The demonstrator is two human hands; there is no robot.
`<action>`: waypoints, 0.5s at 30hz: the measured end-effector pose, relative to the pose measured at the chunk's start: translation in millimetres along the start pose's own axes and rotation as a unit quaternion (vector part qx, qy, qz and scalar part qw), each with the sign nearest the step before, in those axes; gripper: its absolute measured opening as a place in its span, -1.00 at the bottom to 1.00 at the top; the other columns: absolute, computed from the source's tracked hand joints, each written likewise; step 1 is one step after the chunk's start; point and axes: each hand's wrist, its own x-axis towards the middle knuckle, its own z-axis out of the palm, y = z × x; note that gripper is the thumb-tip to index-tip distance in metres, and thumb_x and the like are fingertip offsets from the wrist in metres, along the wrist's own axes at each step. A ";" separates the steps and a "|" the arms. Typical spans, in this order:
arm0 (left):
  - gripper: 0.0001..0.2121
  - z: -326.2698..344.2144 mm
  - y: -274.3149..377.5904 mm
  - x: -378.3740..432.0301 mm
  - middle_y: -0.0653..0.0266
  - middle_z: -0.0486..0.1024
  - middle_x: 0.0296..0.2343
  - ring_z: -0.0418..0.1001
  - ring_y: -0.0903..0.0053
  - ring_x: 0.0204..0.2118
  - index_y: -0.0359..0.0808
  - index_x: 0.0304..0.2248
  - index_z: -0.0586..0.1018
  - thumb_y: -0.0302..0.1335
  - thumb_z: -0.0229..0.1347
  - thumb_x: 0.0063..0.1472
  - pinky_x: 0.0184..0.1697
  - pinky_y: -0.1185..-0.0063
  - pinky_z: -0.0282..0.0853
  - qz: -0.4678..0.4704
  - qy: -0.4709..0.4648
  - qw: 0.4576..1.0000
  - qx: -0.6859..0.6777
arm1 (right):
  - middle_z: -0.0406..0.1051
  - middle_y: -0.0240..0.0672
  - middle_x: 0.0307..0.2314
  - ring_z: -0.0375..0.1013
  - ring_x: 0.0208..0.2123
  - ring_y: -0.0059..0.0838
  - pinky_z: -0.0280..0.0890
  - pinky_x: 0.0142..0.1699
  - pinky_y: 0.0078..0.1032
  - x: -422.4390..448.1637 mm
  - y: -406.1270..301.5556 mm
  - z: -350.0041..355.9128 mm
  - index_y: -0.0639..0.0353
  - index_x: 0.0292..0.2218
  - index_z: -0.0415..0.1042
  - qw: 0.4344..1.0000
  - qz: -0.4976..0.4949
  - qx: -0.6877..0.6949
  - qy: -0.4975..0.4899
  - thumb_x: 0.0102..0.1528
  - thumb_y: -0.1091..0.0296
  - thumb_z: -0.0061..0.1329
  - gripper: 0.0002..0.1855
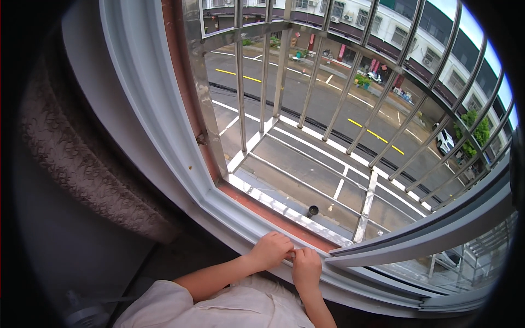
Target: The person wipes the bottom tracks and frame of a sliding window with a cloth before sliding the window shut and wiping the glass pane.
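My left hand (271, 250) and my right hand (307, 265) meet just above the inner edge of the white window frame (242, 229). Their fingers are curled and pinched together. A small pale thing (292, 254) shows between the fingertips, mostly hidden by them; its kind is unclear. Beyond the hands runs a reddish sill strip (270, 217). To the right of my right hand stands the edge of a sliding window sash (369, 258), pushed aside so that the window is open before me.
Outside, a stainless steel window cage (365, 205) projects over a street (303, 94). A dark round container (313, 210) shows through its bottom bars. Patterned curtain fabric (82, 172) hangs at left. A white appliance (86, 313), partly dark, is at lower left.
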 end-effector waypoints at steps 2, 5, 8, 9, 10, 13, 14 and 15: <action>-0.86 -16.6 -11.6 -6.5 0.33 0.47 -0.51 0.46 0.37 -0.35 -0.18 -0.47 0.54 -0.38 0.23 -0.03 -0.16 0.47 0.33 -0.017 0.012 0.999 0.040 | 0.34 -0.27 -0.50 0.38 -0.38 -0.25 0.27 -0.28 -0.36 14.5 -13.9 9.3 0.19 -0.44 0.42 0.999 -0.033 0.004 -0.006 -0.12 0.47 -0.01 -0.89; -0.84 -45.0 -31.0 -17.2 0.31 0.50 -0.50 0.48 0.35 -0.34 -0.20 -0.45 0.56 -0.41 0.25 -0.07 -0.15 0.46 0.33 -0.059 0.007 0.996 0.066 | 0.34 -0.27 -0.51 0.39 -0.39 -0.28 0.28 -0.29 -0.38 37.6 -37.5 29.9 0.19 -0.45 0.42 0.998 -0.067 0.000 -0.007 -0.09 0.45 -0.01 -0.92; -0.80 -61.9 -49.0 -29.0 0.28 0.53 -0.48 0.49 0.33 -0.33 -0.23 -0.41 0.58 -0.44 0.26 -0.11 -0.14 0.44 0.34 -0.104 0.041 0.991 0.079 | 0.36 -0.25 -0.50 0.39 -0.38 -0.26 0.30 -0.26 -0.36 56.3 -58.4 43.5 0.18 -0.48 0.42 0.995 -0.088 0.032 -0.013 -0.07 0.45 0.01 -0.95; -0.80 -64.8 -48.8 -29.5 0.28 0.53 -0.48 0.49 0.33 -0.33 -0.23 -0.41 0.58 -0.44 0.26 -0.11 -0.14 0.44 0.34 -0.105 0.040 0.990 0.080 | 0.36 -0.25 -0.50 0.39 -0.38 -0.26 0.30 -0.26 -0.36 58.7 -59.0 45.3 0.18 -0.48 0.42 0.995 -0.088 0.034 -0.014 -0.07 0.45 0.01 -0.95; -0.78 -65.0 -47.2 -29.8 0.27 0.54 -0.48 0.50 0.32 -0.33 -0.23 -0.40 0.59 -0.45 0.27 -0.12 -0.15 0.44 0.34 -0.112 0.053 0.989 0.077 | 0.35 -0.27 -0.51 0.39 -0.39 -0.29 0.30 -0.27 -0.38 58.9 -57.7 46.3 0.17 -0.47 0.41 0.994 -0.099 0.043 -0.006 -0.07 0.44 0.00 -0.95; -0.80 -59.4 -43.3 -29.7 0.29 0.55 -0.49 0.50 0.30 -0.34 -0.23 -0.41 0.61 -0.45 0.27 -0.12 -0.18 0.42 0.36 -0.104 0.066 0.989 0.087 | 0.34 -0.29 -0.51 0.39 -0.39 -0.31 0.29 -0.28 -0.39 53.7 -46.7 40.7 0.16 -0.47 0.40 0.992 -0.105 0.071 -0.001 -0.06 0.43 -0.01 -0.95; -0.81 -54.8 -38.7 -26.8 0.30 0.54 -0.50 0.49 0.30 -0.35 -0.23 -0.42 0.61 -0.45 0.27 -0.11 -0.20 0.41 0.36 -0.102 0.038 0.991 0.084 | 0.34 -0.29 -0.51 0.39 -0.38 -0.30 0.30 -0.28 -0.39 50.1 -40.3 37.5 0.15 -0.47 0.40 0.991 -0.100 0.089 0.000 -0.05 0.43 -0.02 -0.95; -0.82 -49.9 -32.4 -22.4 0.31 0.53 -0.51 0.49 0.31 -0.35 -0.23 -0.43 0.61 -0.45 0.27 -0.11 -0.21 0.40 0.36 -0.098 0.012 0.992 0.080 | 0.34 -0.29 -0.51 0.39 -0.38 -0.30 0.30 -0.28 -0.39 44.8 -33.8 33.0 0.15 -0.47 0.40 0.991 -0.101 0.088 -0.002 -0.05 0.43 -0.02 -0.95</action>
